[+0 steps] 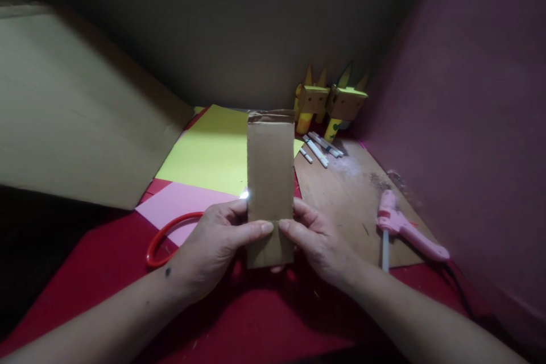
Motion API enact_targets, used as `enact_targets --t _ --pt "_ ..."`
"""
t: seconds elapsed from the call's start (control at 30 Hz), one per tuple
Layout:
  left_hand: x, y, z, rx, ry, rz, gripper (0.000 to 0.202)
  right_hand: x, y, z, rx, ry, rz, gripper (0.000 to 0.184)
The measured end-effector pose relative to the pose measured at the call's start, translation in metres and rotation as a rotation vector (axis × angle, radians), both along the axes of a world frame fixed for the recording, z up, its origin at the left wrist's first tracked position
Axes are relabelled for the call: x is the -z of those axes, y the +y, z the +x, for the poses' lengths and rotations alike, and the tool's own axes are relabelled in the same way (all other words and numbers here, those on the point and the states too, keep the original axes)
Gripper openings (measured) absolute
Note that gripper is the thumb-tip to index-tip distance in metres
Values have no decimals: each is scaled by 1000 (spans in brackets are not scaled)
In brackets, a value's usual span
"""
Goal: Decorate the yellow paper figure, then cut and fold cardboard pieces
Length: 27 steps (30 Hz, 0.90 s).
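Observation:
A tall brown cardboard strip [270,170] stands upright in front of me, its top edge ragged. My left hand [215,244] grips its lower left side, thumb pressed across the front. My right hand [319,242] grips the lower right side in the same way. The two thumbs almost meet at the middle of the strip. A red loop, probably a scissors handle [164,236], lies just left of my left hand on pink paper [170,207].
Yellow paper [211,153] lies behind the strip on red sheets [256,318]. A pink glue gun [405,230] rests on the wooden board [350,193] at right. Glue sticks [319,148] and small cardboard figures [328,103] sit at the back. A large cardboard sheet [72,108] leans at left.

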<state>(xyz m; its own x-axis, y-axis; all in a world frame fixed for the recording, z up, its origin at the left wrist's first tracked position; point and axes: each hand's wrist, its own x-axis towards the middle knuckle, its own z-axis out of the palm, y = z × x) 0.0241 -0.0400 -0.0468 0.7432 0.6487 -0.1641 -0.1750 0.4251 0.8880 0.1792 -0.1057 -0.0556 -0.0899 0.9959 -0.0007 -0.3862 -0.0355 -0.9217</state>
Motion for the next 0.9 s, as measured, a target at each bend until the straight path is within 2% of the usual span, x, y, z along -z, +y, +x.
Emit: enact_targets --t 0.27,0.4,0.6,0.7,0.9 --pt "-1 0 3 -42 47 -21 30 3 1 -6 46 50 -115 26" --pt "-3 -1 7 -117 68 -6 24 7 3 -8 55 62 -124 28" --pt "0 1 8 -183 125 125 24 8 9 -11 97 77 -146 37" --pt "4 2 6 -170 97 166 22 8 12 -11 92 105 -136 42" --pt "5 0 5 -38 -19 282 15 8 13 -9 55 171 -80 54"
